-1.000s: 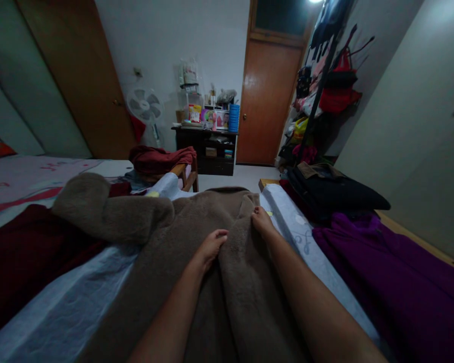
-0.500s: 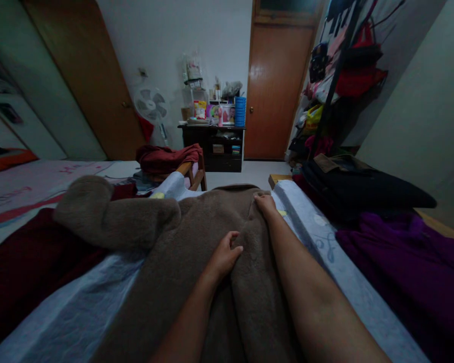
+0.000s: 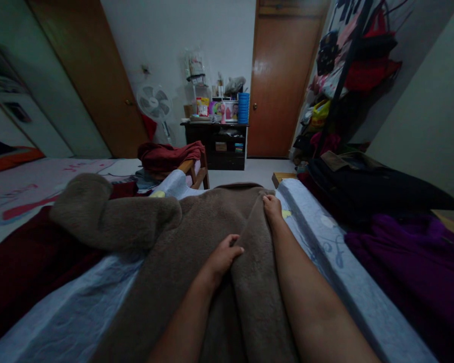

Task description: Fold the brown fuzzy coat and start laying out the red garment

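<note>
A thick brown-grey fleece coat [image 3: 208, 222] lies spread out on the bed, one sleeve [image 3: 136, 219] stretched to the left and bent at its end. The other sleeve [image 3: 259, 272] runs down toward me along the coat's right side. At the right shoulder, my right hand [image 3: 273, 205] pinches the fabric between thumb and fingers. Lower down, my left hand [image 3: 225, 256] is closed on the inner edge of the right sleeve, thumb and index finger at the cloth. Part of its other fingers is hidden.
Dark red clothing [image 3: 34, 267] lies left of the coat on a patterned light blue sheet [image 3: 75, 297]. To the right are a purple garment [image 3: 412, 267] and a stack of dark folded clothes [image 3: 374, 181]. A wooden chair [image 3: 199, 176] bearing red cloth stands beyond the bed.
My right hand has drawn the coat's shoulder slightly to the right, and the right sleeve lies smoother. My left hand has barely moved. The view has shifted a little.
</note>
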`<state>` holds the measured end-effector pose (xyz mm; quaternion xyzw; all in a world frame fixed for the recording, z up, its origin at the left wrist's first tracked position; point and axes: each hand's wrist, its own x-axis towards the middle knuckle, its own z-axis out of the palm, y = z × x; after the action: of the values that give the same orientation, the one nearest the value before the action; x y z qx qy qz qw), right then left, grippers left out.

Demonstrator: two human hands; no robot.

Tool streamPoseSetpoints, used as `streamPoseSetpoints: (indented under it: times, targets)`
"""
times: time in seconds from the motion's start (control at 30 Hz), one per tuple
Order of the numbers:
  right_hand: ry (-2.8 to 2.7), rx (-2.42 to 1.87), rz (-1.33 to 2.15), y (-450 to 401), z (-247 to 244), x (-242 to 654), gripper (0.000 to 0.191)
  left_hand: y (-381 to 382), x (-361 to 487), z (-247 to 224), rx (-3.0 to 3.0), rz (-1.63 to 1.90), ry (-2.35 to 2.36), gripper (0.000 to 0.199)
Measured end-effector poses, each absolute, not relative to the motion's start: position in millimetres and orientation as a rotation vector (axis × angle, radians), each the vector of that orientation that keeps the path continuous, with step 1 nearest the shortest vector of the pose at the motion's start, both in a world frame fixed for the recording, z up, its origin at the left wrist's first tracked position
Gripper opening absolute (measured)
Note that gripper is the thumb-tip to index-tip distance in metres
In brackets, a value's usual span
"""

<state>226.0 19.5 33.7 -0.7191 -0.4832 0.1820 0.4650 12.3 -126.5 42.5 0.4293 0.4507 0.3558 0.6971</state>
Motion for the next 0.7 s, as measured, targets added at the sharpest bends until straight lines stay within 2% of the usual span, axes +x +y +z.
streamPoseSetpoints:
  times: [0.17,0.4,0.47,0.63,0.7]
  targets:
    - [-1.164,-1.788,0.454,20,34,228,0.029,-125,13,46,0.674,0.937,0.865,0.038]
    - [-1.161,-1.806,0.471,20,34,232,0.031,-130,23,43,0.942,0.966,0.768,0.063]
    - [-1.167,-1.807,0.474,20,34,232,0.031,-131,24,44,1.122,1.024,0.837,0.059]
    - [-1.175,-1.803,0.478,21,32,230,0.028,-131,20,43,1.584,1.053,1.195,0.030]
    - [-1.174,-1.801,0.476,22,30,230,0.027,-131,18,43,1.671,1.039,1.276,0.024]
